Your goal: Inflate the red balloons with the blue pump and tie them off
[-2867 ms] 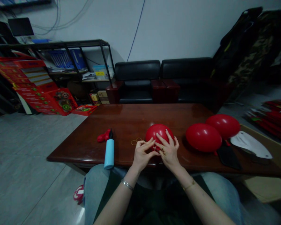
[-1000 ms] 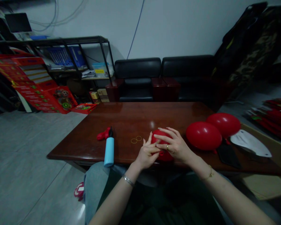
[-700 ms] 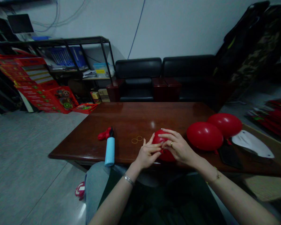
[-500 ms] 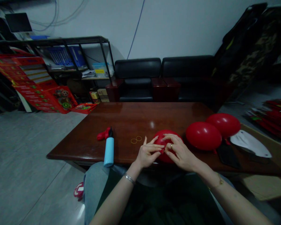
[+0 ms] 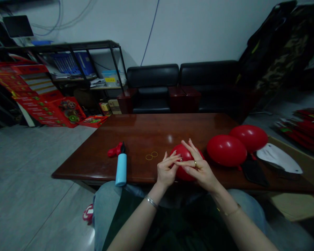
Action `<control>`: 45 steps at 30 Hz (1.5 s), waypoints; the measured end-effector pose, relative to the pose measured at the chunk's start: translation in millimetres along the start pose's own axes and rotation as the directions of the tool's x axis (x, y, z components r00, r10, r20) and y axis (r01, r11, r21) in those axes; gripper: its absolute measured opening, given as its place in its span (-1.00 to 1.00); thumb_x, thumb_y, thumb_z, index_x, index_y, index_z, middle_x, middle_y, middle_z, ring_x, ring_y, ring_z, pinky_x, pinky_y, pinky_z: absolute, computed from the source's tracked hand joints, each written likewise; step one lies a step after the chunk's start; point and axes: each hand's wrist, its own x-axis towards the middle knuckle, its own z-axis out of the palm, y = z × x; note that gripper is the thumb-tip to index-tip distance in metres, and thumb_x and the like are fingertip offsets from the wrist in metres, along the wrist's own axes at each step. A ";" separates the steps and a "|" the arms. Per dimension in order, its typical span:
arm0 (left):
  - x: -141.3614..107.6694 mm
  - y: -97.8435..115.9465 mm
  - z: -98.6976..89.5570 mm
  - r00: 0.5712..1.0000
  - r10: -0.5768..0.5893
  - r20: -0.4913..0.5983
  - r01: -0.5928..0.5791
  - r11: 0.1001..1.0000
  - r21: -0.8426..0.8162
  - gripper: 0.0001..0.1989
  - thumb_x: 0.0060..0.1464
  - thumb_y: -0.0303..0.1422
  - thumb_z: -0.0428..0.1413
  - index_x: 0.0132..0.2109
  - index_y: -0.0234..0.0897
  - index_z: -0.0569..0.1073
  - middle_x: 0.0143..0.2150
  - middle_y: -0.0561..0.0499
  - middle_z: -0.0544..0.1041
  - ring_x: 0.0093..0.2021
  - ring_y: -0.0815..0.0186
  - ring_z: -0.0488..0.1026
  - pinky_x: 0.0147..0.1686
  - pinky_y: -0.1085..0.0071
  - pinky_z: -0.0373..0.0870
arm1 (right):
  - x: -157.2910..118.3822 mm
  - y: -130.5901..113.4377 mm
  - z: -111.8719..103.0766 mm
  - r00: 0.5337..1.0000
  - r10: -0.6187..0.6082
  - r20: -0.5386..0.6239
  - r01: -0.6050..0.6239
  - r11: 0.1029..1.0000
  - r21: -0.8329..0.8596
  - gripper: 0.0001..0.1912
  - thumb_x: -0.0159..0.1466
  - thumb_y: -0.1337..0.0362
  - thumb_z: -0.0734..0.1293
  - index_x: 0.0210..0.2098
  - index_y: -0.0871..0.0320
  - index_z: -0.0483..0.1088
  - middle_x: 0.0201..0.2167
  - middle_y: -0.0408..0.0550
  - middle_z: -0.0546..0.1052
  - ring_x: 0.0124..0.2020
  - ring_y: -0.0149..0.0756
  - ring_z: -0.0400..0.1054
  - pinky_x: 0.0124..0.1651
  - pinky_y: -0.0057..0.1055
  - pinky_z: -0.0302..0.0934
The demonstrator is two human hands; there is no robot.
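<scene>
A red balloon [image 5: 186, 152] rests at the table's near edge, partly hidden by both hands. My left hand [image 5: 167, 169] pinches at the balloon's neck on its near left side. My right hand [image 5: 199, 168] meets it there, its index finger and thumb reaching to the neck, other fingers raised over the balloon. The neck itself is mostly covered. Two thin yellow rubber bands [image 5: 151, 156] lie left of the hands. Farther left are a light blue bottle [image 5: 121, 169] with a black top and a red object [image 5: 115, 150] touching it.
Two more red balloons [image 5: 226, 150] sit on the brown table [image 5: 151, 129] to the right, by a black flat item [image 5: 255, 171] and a white item [image 5: 278, 158]. Black sofas [image 5: 153, 76] stand behind. Red boxes [image 5: 68, 109] are stacked at the left.
My right hand's fingers have straightened and lifted, with one stretched across toward my left fingertips. My left hand has moved slightly right. The view has shifted a little.
</scene>
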 end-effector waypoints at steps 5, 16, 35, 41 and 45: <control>-4.3 6.2 9.1 0.995 -0.061 -0.083 0.058 0.998 -0.040 -0.81 0.17 -0.34 0.16 -0.08 -0.12 0.61 -0.03 -0.07 0.62 0.09 0.11 0.52 0.34 -0.17 0.04 | 2.6 -0.4 24.2 0.900 -0.058 -0.431 0.013 0.994 -0.107 -0.64 0.33 0.29 0.24 0.07 -0.11 0.45 0.44 -0.23 -0.03 0.44 -0.06 -0.13 0.41 0.12 -0.11; -7.1 3.2 4.9 0.990 -0.131 -0.055 0.123 0.985 -0.124 -0.79 0.13 -0.34 0.18 -0.07 -0.15 0.61 -0.02 -0.07 0.61 0.12 0.11 0.49 0.37 -0.11 0.00 | -0.3 31.4 26.8 0.925 -0.097 -0.367 -0.064 0.913 -0.402 -0.32 0.17 0.05 0.44 0.24 0.03 0.29 0.47 0.01 -0.20 0.45 0.12 -0.22 0.32 0.20 0.03; -9.6 4.7 1.2 0.969 -0.249 -0.008 0.228 0.900 -0.373 -0.81 0.03 -0.35 0.24 -0.17 -0.27 0.64 0.27 -0.20 0.37 0.26 0.01 0.34 0.24 0.03 0.30 | -6.3 18.9 39.5 0.971 -0.147 -0.188 0.007 0.807 -0.591 -0.82 0.26 0.25 0.35 -0.19 -0.10 0.56 0.33 -0.14 0.26 0.43 0.05 -0.12 0.32 0.30 -0.26; 14.1 14.0 -38.6 0.995 -0.054 0.078 0.057 0.997 -0.045 -0.80 0.16 -0.28 0.17 -0.09 -0.15 0.61 0.21 -0.11 0.45 0.35 0.05 0.20 0.34 -0.21 -0.06 | -11.4 23.6 45.2 0.979 -0.113 -0.172 0.007 0.853 -0.522 -0.79 0.27 0.32 0.30 -0.24 -0.10 0.55 0.23 -0.19 0.40 0.40 0.01 -0.03 0.29 0.31 -0.21; 28.3 22.1 -47.5 0.967 0.134 0.217 -0.188 0.949 0.252 -0.95 0.09 -0.28 0.26 -0.30 -0.10 0.61 -0.16 0.03 0.66 0.07 0.16 0.51 0.35 -0.26 -0.33 | -11.6 23.9 47.2 0.981 -0.107 -0.161 0.007 0.853 -0.522 -0.86 0.25 0.32 0.31 -0.34 0.00 0.52 0.23 -0.15 0.40 0.39 0.04 -0.01 0.29 0.29 -0.21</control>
